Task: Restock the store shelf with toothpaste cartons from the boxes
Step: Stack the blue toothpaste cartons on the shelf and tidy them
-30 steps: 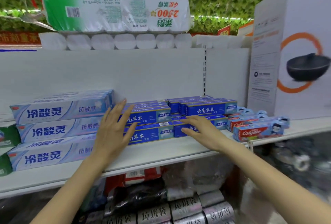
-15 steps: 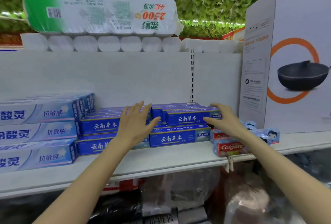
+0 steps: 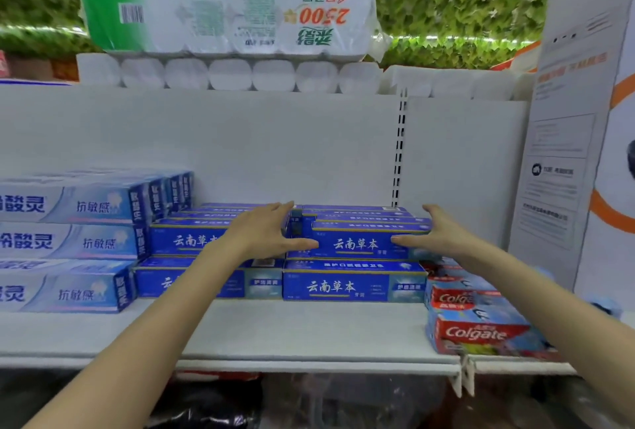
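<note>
The shelf (image 3: 309, 332) is judged to be partly restocked. Blue toothpaste cartons (image 3: 330, 286) are stacked two high in two columns side by side, and further rows are seen behind them towards the back panel. Pale blue cartons (image 3: 68, 243) are stacked three high at the left, and red Colgate packs (image 3: 477, 332) are laid just beside the blue ones at the right. A bare strip of shelf is left in front and free height above, so more cartons can probably be added. No supply boxes are seen.

The upper front carton (image 3: 357, 243) of the right-hand column is bracketed by both hands. The left grip (image 3: 271, 233) is spread wide, with its thumb laid across the carton's front face and its fingers stretched over the top near the left end. The right grip (image 3: 436, 233) is likewise spread, with its thumb on the front face and its fingers extended over the right end. Nothing is clasped by either, and the carton is judged to be squared into line.
</note>
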The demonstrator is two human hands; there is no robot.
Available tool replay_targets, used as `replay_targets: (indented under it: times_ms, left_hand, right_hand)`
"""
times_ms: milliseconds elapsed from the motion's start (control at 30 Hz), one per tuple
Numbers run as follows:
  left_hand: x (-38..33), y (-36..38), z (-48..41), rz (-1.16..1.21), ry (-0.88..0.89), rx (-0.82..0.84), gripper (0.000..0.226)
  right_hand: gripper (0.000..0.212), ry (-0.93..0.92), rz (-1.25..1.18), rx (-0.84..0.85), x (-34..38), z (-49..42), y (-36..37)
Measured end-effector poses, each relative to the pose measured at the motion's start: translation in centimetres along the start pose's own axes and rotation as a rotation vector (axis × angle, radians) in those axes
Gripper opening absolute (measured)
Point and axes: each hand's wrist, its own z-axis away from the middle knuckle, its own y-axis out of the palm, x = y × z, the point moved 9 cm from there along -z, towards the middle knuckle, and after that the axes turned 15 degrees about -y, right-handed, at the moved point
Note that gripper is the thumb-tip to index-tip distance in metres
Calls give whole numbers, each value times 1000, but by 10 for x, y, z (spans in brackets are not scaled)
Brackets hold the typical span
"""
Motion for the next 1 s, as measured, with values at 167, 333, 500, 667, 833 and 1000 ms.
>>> replay_targets:
  times_ms: [167, 333, 500, 667, 833, 1000]
  left_hand:
    - [-3, 2, -9, 32, 20, 56, 98]
    - [-1, 5, -14, -7, 23, 92, 90]
    - [0, 7, -19, -65, 37, 135, 91]
    - [3, 13, -22, -128, 34, 153, 95]
    - [2, 14, -21, -149, 28, 155, 92]
    - [1, 12, -20, -156, 24, 137, 91]
  right_hand:
    - [80, -13, -136, 42, 13, -10, 32]
    - [96, 116, -257, -98, -5, -26, 0]
    - [127, 193, -355, 73, -18, -35, 22]
    - [71, 212, -521, 108, -13, -42, 50]
    - [68, 241, -626, 118, -11, -44, 53]
    - [64, 255, -678, 137, -11, -42, 52]
